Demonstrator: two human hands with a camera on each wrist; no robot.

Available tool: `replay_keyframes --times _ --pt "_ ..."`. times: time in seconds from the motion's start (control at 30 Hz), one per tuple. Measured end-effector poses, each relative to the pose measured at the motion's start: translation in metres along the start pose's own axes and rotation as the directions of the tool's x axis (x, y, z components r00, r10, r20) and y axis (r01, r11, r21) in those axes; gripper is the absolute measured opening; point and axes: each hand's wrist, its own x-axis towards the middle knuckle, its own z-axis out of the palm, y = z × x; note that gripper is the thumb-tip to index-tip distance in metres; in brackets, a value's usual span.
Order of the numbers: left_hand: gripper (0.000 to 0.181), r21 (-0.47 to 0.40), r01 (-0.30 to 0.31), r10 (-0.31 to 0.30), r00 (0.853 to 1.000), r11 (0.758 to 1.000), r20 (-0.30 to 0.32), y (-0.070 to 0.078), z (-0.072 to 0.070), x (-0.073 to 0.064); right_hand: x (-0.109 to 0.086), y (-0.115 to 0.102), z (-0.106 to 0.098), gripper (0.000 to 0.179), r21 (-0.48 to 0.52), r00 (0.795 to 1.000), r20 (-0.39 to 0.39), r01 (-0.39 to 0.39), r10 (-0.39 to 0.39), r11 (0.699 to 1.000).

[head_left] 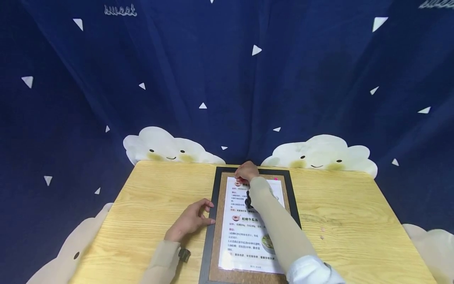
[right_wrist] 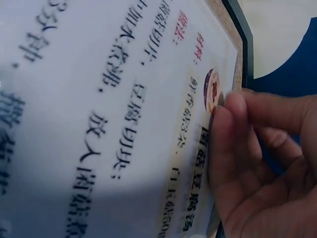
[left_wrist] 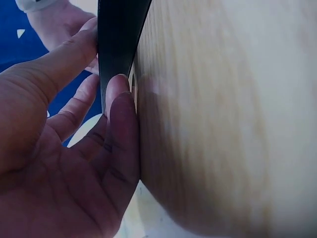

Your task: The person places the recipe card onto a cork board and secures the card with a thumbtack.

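Okay, so one black-framed brown cork board (head_left: pixel 206 250) lies on one light wood table (head_left: pixel 354 205), with one glossy white sheet of printed text (head_left: pixel 244 240) on it. Left hand (head_left: pixel 189 221) just rests relaxed fingers against the board's left edge. Right hand (head_left: pixel 247 172) has thumb and finger together at the sheet's upper-left corner; can't tell if they're gripping anything. One small pink dot (head_left: pixel 276 178) sits near the upper-right corner.
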Motion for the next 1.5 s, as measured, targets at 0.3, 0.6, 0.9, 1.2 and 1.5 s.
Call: replay_keyframes --times 0.3,0.6,0.9,1.2,1.5 --pt "0.044 0.009 -0.009 0.009 1.000 1.000 0.006 0.003 0.004 0.001 -0.003 -0.002 -0.002 0.029 -0.224 0.997 -0.071 0.012 -0.029 0.975" --pt "0.044 0.014 0.007 -0.007 1.000 1.000 0.010 0.005 0.005 0.005 -0.012 0.010 -0.009 0.015 0.000 0.996 -0.022 0.081 -0.081 0.997" --pt "0.044 0.028 -0.017 0.017 1.000 0.999 0.015 0.007 0.004 0.005 -0.023 0.024 -0.042 0.019 0.299 0.977 0.128 0.125 -0.170 0.946" --pt "0.045 0.022 0.001 -0.001 1.000 1.000 0.004 0.010 0.002 0.002 -0.037 0.056 -0.110 0.023 0.177 0.969 0.061 0.224 -0.238 0.958" --pt "0.045 0.045 0.013 -0.013 1.000 0.999 -0.013 0.005 0.000 -0.001 -0.058 0.106 -0.161 0.028 0.013 0.969 0.026 0.245 -0.245 0.969"
